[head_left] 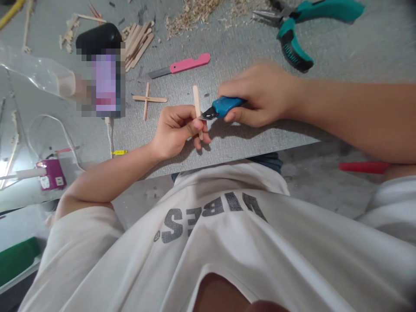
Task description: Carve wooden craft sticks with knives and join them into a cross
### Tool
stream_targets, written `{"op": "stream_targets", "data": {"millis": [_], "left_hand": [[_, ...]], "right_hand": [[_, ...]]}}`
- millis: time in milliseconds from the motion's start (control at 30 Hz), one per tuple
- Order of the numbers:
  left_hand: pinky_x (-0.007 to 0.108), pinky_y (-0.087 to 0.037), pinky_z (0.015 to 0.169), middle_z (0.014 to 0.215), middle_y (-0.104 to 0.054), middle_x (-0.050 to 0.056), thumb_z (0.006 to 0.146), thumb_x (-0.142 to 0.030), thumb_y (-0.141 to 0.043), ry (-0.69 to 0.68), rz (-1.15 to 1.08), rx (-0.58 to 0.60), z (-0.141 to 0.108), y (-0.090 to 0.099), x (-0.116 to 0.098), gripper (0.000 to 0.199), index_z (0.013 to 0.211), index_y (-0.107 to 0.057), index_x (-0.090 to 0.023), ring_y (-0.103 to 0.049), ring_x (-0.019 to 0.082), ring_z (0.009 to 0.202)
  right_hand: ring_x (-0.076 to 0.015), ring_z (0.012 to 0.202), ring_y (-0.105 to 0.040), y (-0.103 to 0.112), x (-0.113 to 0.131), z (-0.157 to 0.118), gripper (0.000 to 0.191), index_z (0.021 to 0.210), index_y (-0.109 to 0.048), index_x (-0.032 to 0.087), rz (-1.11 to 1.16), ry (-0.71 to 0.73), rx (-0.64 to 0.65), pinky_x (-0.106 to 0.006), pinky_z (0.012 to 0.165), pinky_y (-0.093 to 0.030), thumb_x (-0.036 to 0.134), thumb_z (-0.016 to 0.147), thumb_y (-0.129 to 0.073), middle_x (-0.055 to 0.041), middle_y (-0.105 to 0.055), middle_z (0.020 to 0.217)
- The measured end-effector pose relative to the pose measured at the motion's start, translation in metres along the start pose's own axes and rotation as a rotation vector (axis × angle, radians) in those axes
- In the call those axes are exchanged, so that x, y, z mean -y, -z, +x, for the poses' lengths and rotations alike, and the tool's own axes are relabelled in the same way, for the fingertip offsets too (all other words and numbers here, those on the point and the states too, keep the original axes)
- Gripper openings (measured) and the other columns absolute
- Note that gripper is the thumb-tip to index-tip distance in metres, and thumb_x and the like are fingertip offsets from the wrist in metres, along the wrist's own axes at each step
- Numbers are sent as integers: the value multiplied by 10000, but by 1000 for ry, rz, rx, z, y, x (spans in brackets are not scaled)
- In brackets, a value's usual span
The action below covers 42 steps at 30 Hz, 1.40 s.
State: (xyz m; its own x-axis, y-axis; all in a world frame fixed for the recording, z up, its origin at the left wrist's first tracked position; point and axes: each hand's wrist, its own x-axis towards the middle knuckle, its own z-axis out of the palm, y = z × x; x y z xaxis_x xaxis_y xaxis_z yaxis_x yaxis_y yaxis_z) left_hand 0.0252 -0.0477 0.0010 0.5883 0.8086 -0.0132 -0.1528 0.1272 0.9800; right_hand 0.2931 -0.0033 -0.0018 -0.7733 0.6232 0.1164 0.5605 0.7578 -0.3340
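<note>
Near the table's front edge, my left hand [178, 130] pinches a wooden craft stick [196, 97], which stands out upright past the fingers at both ends. My right hand [256, 95] is closed around a blue utility knife [227, 106]. The knife's short blade meets the stick's side just above my left thumb; how deep it sits I cannot tell. Left of my hands lies a small cross of two craft sticks [156, 100]. Beyond them rests a pink folding knife [190, 63] with its blade out, pointing left.
Pliers with teal handles [328, 11] lie at the back right. Wood shavings [191, 15] and a pile of craft sticks [139, 45] are at the back. On the left are a black case [99, 37], a clear plastic bottle [42, 73], a white cable [110, 136] and a purple box [52, 173].
</note>
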Motion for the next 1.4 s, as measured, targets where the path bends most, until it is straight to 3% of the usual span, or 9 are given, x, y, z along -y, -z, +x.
{"op": "stream_targets", "data": {"millis": [133,333,633,900,1400], "left_hand": [[201,-584,437,708,-831,11,963,-599,-894,-5,-31,45,-1,-1,-3,462,797,-755,-191,-721,117,472],[198,-581,438,705,-830,16,947,-619,-903,19,-39,52,-1,-1,-5,483,785,-750,-190,-708,112,459],[215,-568,413,680,-816,50,881,-684,-933,30,-16,46,-3,-1,-5,561,751,-713,-184,-689,130,432],[207,-574,423,683,-812,8,930,-650,-905,-1,-20,27,-4,-3,-5,501,801,-724,-201,-703,123,448],[225,-591,429,687,-808,17,889,-714,-911,33,9,35,-4,-3,-6,562,801,-714,-196,-711,134,454]], "right_hand": [[-205,656,-544,0,0,-1,798,856,-477,267,39,79,-42,-410,642,-310,914,1060,-57,-37,-619,748],[-203,682,-550,-3,-1,-1,847,888,-527,273,31,64,-37,-407,659,-345,945,1038,-33,-19,-576,715],[-231,809,-633,1,-11,-5,759,1033,-623,273,15,-1,19,-396,765,-458,881,1101,-173,-33,-635,826],[-136,639,-500,-3,-10,-3,807,866,-482,244,82,126,-101,-347,649,-326,911,1095,-90,13,-546,726],[-177,695,-597,-6,-11,-4,812,941,-564,267,55,50,-44,-399,697,-403,925,1077,-108,-18,-639,761]]}}
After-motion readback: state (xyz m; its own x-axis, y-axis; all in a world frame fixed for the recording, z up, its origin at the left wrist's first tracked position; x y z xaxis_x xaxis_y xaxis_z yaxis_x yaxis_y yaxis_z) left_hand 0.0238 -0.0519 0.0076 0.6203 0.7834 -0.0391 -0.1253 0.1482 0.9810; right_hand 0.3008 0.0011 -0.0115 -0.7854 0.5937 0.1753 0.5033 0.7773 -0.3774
